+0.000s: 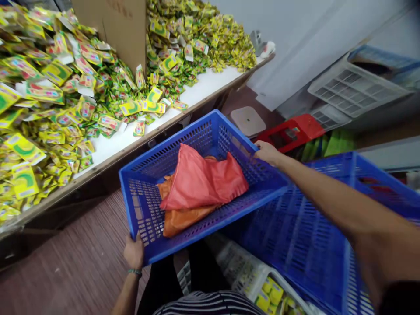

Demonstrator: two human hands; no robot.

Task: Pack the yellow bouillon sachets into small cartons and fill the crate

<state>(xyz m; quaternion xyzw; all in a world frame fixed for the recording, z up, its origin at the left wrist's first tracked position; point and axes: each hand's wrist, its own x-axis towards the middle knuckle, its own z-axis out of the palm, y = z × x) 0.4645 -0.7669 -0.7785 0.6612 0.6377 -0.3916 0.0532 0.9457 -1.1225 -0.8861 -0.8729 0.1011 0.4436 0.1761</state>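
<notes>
A blue plastic crate (205,242) with slotted walls hangs tilted in front of my body, held at its two short ends. My left hand (134,251) grips the near left end, its fingers wrapped over the wall. At the far right end my right hand (267,153) is closed round the rim, some fingers hidden behind it. Inside the crate lies a crumpled red cloth-like bag (200,179), on top of an orange one (187,220).
A long white-topped table (110,151) carries heaps of small yellow and green packets (42,127) and a cardboard piece (114,35). Right are a larger blue crate (295,236), a white stool (248,121) and a red plastic item (295,131). A white basket (259,280) holds yellow packs.
</notes>
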